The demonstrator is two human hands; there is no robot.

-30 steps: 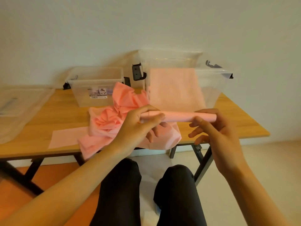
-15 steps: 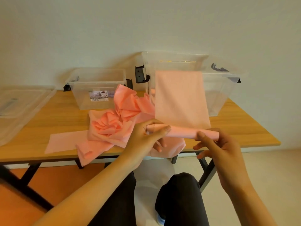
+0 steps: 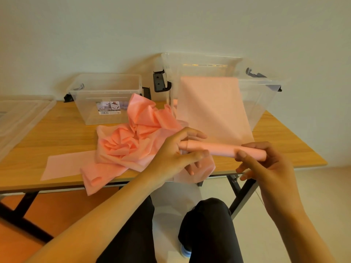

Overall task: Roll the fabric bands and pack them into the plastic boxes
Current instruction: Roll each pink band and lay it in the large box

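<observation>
A pink fabric band (image 3: 212, 109) hangs stretched from the rim of the large clear plastic box (image 3: 264, 97) down to a tight pink roll (image 3: 222, 149) held just above the table's front edge. My left hand (image 3: 176, 156) pinches the roll's left end between thumb and fingers. My right hand (image 3: 266, 166) grips its right end, thumb on top. A crumpled heap of pink bands (image 3: 133, 143) lies on the table to the left of the roll. A smaller clear plastic box (image 3: 106, 97) stands behind the heap.
The wooden table (image 3: 57, 133) stands against a white wall. A flat pink strip (image 3: 66, 164) lies near its front left edge. Clear plastic lids (image 3: 17, 118) rest at the far left. My knees in dark trousers (image 3: 209, 228) are below the table edge.
The roll has grown slightly and the stretched band above it has shortened as both hands turned it. The camera view shifted a little; the heap and boxes stayed put.
</observation>
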